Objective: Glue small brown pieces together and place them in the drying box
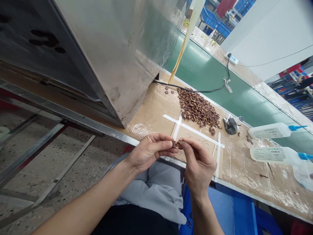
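Note:
My left hand [156, 150] pinches a small dark-brown piece with golden bits [175, 143] between thumb and fingers. From the other side my right hand [199, 160] closes its thumb and forefinger at the same piece; its fingertips hide whether they grip the piece itself or something finer. Both hands are over a cardboard sheet [190, 133] edged with white tape, on which thin slivers and crumbs lie. Beyond it spreads a heap of similar brown and golden pieces [198, 107].
A large metal box [117, 65] stands at the left. On the right are two bottles with blue nozzles [270, 130] and a small black holder [231, 126]. A black cable [195, 91] runs behind the heap to a green belt [207, 65]. A blue crate [220, 209] is below the table edge.

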`<control>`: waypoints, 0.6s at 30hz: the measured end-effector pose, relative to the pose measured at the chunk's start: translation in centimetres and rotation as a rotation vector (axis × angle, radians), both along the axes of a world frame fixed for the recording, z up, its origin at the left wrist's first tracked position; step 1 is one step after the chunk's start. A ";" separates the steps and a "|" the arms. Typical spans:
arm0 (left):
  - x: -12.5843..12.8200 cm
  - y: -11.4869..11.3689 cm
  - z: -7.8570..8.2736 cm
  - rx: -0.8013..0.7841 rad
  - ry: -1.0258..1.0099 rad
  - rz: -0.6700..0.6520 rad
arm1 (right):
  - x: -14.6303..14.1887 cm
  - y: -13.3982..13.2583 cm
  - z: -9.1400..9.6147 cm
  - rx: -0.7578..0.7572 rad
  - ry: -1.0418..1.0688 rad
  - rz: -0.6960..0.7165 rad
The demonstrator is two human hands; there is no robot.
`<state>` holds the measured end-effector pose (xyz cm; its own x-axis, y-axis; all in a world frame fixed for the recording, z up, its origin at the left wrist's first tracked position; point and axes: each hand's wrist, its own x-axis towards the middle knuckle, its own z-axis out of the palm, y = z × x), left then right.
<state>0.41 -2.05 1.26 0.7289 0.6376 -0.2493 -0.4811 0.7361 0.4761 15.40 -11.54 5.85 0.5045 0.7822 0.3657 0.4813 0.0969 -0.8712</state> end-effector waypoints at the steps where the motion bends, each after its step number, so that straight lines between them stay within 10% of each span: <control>1: 0.0 0.0 0.0 0.000 -0.002 -0.001 | 0.0 0.0 -0.1 0.009 -0.008 0.002; 18: 0.2 0.0 0.0 -0.012 -0.011 0.007 | -0.2 0.2 -1.2 0.104 -0.127 -0.037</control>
